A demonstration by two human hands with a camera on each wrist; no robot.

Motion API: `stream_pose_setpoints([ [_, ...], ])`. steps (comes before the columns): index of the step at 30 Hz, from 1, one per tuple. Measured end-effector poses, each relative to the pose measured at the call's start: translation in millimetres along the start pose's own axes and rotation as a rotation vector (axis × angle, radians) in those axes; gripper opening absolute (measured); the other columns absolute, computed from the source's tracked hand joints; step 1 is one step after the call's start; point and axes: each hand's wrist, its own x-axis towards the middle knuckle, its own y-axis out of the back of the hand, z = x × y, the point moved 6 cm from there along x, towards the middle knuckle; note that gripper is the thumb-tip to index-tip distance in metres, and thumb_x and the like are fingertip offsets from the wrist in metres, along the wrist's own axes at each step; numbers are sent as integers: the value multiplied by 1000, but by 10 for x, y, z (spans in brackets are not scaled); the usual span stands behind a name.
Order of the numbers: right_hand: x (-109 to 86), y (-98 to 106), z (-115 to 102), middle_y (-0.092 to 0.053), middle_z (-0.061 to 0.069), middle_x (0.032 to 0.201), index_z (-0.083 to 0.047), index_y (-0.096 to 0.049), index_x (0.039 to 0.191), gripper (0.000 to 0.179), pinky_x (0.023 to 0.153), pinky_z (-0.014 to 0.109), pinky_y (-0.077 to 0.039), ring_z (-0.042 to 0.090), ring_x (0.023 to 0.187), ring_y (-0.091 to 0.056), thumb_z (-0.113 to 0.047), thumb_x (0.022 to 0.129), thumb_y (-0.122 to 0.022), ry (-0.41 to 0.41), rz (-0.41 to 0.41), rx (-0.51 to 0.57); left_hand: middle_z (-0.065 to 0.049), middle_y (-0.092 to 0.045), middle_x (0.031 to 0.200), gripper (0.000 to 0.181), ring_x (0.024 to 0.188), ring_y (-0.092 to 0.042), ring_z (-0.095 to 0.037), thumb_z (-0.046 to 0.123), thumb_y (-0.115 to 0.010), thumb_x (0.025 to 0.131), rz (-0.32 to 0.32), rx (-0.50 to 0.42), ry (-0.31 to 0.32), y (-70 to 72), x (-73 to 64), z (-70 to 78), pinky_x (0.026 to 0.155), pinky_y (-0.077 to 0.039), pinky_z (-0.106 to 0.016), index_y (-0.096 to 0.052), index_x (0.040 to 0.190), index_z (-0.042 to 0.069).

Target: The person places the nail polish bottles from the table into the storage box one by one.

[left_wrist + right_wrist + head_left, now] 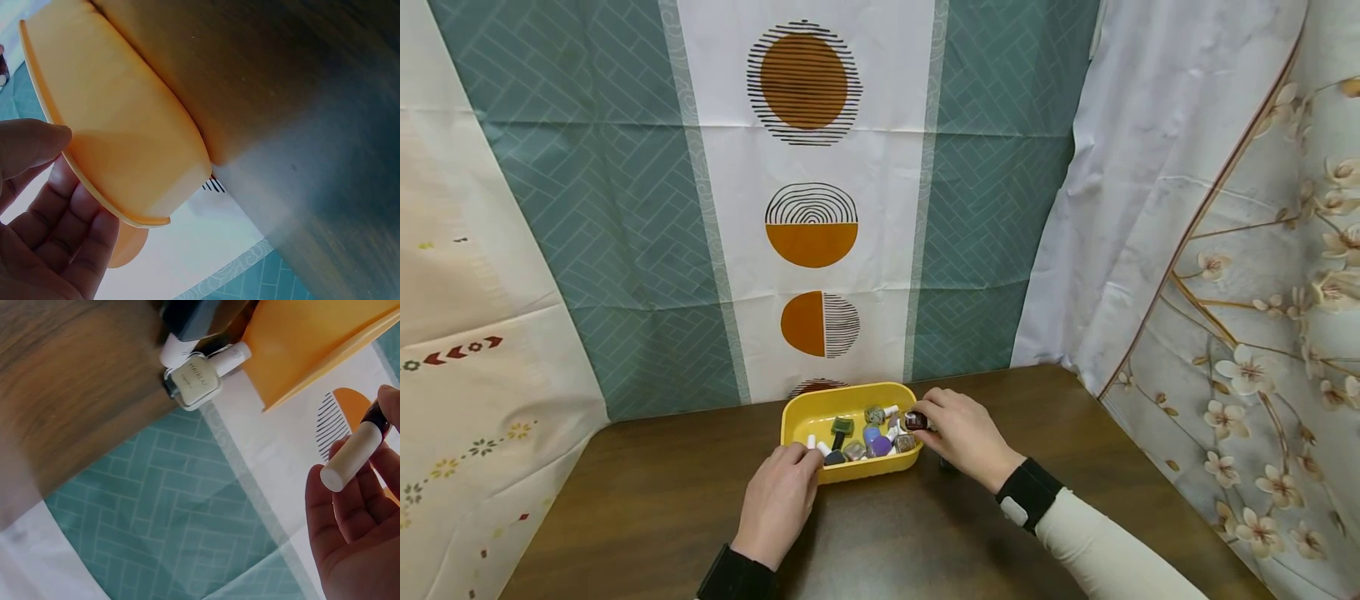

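Note:
A yellow plastic basket (pixel 868 475) stands on the table with several nail polish bottles inside, among them a green one (pixel 842 426) and a purple one (pixel 879 447). My left hand (pixel 780 497) grips its near left rim, thumb on one side and fingers on the other, as the left wrist view shows. Over the basket's right end, my right hand (pixel 967 435) pinches a dark nail polish bottle (pixel 915 421). Its white cap (pixel 352 457) points out from the fingers in the right wrist view.
Beside the basket, a pale nail polish bottle (pixel 196 381) with a white cap lies on the wooden table (pixel 662 500), next to a dark item (pixel 203 315). A patterned cloth (pixel 808 333) hangs behind the table, and a flowered curtain (pixel 1240 417) hangs along the right.

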Motion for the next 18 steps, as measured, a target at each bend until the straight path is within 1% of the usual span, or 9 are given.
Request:
stream_pose_setpoints([
  [5, 53, -50, -61, -71, -1, 114, -16, -79, 127, 41, 92, 37, -61, 18, 99, -64, -32, 92, -94, 2, -20, -7, -3, -68, 104, 29, 93, -58, -22, 12, -95, 89, -5, -4, 3, 3, -5, 10, 94, -61, -42, -76, 111, 17],
  [9, 94, -99, -107, -70, 0, 115, -15, -78, 128, 42, 93, 38, -61, 18, 100, -63, -32, 92, -93, 7, -36, 1, -3, -69, 105, 29, 93, -59, -22, 12, -95, 89, -5, -7, 0, 14, -6, 24, 95, -61, -43, -77, 112, 16],
  [12, 118, -117, -137, -71, 1, 117, -14, -78, 129, 43, 95, 39, -61, 19, 101, -64, -32, 93, -93, 13, -43, 4, -3, -68, 104, 29, 93, -59, -22, 12, -94, 90, -8, -5, 1, 16, -10, 27, 94, -61, -42, -76, 112, 16],
  [18, 158, -178, -153, -71, 1, 118, -15, -79, 129, 43, 96, 39, -61, 20, 103, -65, -32, 92, -94, -3, -60, -2, -2, -68, 103, 28, 92, -58, -22, 12, -94, 90, -8, 0, -3, 23, -14, 19, 91, -61, -42, -76, 111, 17],
])
